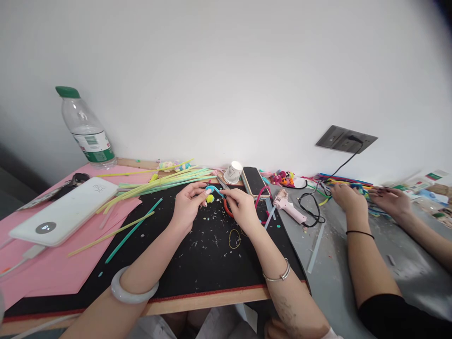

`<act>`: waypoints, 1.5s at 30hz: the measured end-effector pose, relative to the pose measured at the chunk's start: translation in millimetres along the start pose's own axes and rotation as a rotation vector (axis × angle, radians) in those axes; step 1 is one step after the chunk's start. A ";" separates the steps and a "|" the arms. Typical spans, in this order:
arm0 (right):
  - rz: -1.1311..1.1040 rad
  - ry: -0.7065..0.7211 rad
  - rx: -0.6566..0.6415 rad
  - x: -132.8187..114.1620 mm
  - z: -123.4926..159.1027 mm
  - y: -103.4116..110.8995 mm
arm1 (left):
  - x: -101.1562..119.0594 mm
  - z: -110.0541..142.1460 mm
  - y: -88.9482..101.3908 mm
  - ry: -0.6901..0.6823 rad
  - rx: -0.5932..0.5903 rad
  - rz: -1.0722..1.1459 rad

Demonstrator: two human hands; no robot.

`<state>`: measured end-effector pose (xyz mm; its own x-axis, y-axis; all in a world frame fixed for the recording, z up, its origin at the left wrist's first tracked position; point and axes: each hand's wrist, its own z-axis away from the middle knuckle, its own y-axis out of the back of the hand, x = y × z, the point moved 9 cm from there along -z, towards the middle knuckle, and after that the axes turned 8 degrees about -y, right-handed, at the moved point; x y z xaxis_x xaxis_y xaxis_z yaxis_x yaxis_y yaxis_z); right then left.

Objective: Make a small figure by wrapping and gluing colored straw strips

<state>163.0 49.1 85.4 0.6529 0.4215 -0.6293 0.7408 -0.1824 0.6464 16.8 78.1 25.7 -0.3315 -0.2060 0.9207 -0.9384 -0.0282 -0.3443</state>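
My left hand (189, 205) pinches a small blue and yellow fuzzy piece (210, 198), apparently made of pipe cleaner. From its top a blue strand (216, 189) runs across toward my right hand (242, 209). That hand is closed around a pair of scissors (222, 183), blades pointing up and away, with an orange handle loop (227, 207) showing beneath the fingers. Whether the blades touch the strand, I cannot tell. Both hands are above a black mat (176, 268) sprinkled with tiny fuzz clippings.
Green and yellow pipe cleaners (169, 178) lie left, near a white power bank (67, 212) and a bottle (88, 132). A paper cup (233, 173), a phone (254, 181) and a pink glue gun (290, 208) are beyond and right. A co-worker's hands (348, 197) work at far right.
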 end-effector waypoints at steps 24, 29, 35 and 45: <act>-0.065 -0.087 -0.057 0.7 6.7 -11.9 | -8.3 1.1 2.9 0.017 0.043 0.044; -0.107 -0.122 -0.040 1.7 6.6 -12.5 | -9.3 2.6 1.0 0.032 0.036 0.065; -0.229 -0.219 -0.061 9.1 7.2 -16.4 | -10.3 4.7 -0.9 0.057 0.041 0.079; -0.384 -0.324 -0.086 19.9 8.9 -25.4 | -12.3 7.4 -3.2 0.080 0.026 0.077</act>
<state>158.6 54.3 52.6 0.3618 0.1440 -0.9211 0.9301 0.0115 0.3671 24.5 73.5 14.1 -0.4106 -0.1301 0.9025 -0.9072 -0.0407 -0.4186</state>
